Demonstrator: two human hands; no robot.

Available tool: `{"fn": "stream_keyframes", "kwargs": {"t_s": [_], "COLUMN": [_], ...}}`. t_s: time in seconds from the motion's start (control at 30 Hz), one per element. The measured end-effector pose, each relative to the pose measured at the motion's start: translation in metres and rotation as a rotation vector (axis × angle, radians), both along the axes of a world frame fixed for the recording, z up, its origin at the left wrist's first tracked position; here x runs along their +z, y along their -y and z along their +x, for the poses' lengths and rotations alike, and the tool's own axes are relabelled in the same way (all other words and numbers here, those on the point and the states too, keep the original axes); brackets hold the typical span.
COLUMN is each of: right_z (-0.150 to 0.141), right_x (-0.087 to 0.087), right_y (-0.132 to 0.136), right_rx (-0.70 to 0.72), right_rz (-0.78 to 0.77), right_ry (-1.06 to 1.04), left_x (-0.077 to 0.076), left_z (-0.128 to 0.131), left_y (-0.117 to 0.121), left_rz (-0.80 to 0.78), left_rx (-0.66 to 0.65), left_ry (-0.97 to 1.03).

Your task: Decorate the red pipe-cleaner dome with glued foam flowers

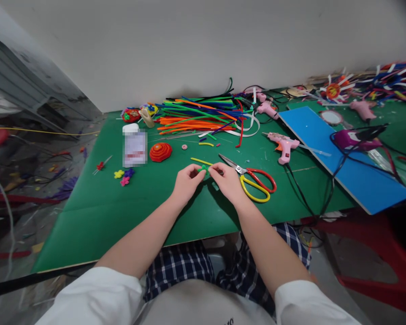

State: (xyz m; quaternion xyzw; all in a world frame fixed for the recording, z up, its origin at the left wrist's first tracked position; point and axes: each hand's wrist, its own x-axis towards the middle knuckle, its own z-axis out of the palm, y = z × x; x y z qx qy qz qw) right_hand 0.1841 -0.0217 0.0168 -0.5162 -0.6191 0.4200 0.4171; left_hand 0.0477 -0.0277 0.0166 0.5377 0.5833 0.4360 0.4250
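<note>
While a green table (88, 216) is filling much of the view, its right end is running out of frame. A blue board (365, 180) is lying across it, partly covered by a purple tool (353, 139). Coloured stems (196, 113) are heaping up at the back, the upper ones hiding the lower. Red-and-yellow-handled scissors (239, 169) are resting just beside the right hand (227, 178). That hand and the left hand (186, 181) are meeting above the table's front part, thumbs and forefingers closing in a narrow pinch on a small green piece (203, 168) between them — the fingertips are masking most of its outline. A yellow strip (200, 160) is showing just beyond; whether it is joining the green piece cannot be told.
</note>
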Motion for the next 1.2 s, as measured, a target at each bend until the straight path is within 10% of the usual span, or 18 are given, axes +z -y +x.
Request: {"fn": "stream_keyframes", "kwargs": {"t_s": [0.4, 1.2], "right_z": [0.004, 0.006], "right_x": [-0.006, -0.004], "right_y": [-0.007, -0.007], "right_rx": [-0.016, 0.064], "right_rz": [-0.136, -0.246], "right_ry": [-0.211, -0.317], "left_x": [-0.001, 0.000], "left_z": [-0.001, -0.001], "left_y": [-0.001, -0.001], "left_rz": [-0.167, -0.178], "left_rx": [0.025, -0.029], "left_ry": [0.401, 0.366]}}
